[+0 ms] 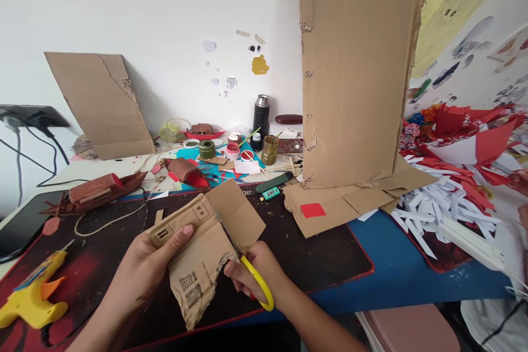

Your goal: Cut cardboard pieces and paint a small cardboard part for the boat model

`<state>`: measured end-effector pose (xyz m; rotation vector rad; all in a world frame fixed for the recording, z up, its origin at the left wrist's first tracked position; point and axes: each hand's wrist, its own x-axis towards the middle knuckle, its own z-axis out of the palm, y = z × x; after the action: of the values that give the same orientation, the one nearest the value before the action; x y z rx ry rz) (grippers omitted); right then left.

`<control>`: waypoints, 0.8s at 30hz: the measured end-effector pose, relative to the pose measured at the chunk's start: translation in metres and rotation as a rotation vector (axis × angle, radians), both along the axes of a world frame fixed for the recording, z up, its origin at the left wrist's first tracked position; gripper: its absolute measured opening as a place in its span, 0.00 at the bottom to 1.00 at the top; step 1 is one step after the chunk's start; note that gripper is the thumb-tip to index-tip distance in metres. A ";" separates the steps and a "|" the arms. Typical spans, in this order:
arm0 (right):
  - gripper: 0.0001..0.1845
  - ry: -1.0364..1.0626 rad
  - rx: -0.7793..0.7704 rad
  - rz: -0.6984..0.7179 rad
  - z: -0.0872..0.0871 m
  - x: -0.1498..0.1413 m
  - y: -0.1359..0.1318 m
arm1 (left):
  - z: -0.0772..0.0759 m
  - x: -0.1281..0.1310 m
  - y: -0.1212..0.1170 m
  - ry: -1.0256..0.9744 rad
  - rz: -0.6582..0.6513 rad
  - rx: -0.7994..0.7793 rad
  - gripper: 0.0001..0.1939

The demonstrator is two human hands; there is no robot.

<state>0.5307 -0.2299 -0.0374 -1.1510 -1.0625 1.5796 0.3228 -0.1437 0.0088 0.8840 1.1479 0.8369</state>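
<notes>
My left hand (pixel 160 256) grips a piece of printed cardboard (pixel 202 247) with a torn lower edge, thumb on top. In my right hand (pixel 256 269) is a pair of scissors (pixel 262 285) with yellow handles. Their blades lie along a slit in the cardboard, partly hidden by it. Beyond the slit, the plain far part (pixel 239 209) of the cardboard is tilted up at an angle. Both hands are above a dark mat (pixel 322 253) with a red edge.
A yellow glue gun (pixel 37 291) lies at left, near a brown model boat (pixel 99 192). Paint jars (pixel 207 148) and a black flask (pixel 261 115) stand at the back. A tall cardboard panel (pixel 355 77) rises right of centre, beside white paper strips (pixel 445 203).
</notes>
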 end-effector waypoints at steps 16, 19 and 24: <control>0.42 0.054 -0.116 -0.128 0.008 -0.012 -0.004 | 0.005 0.016 0.008 -0.049 0.096 0.024 0.33; 0.43 0.062 -0.145 -0.119 0.009 -0.016 -0.003 | 0.008 0.018 0.012 -0.068 0.087 -0.005 0.33; 0.46 0.053 -0.144 -0.071 0.009 -0.014 0.000 | 0.014 0.018 0.010 -0.062 0.115 0.001 0.34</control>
<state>0.5171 -0.2297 -0.0281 -1.2229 -0.8756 1.6425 0.3411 -0.1334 0.0228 0.7938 1.1525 0.9526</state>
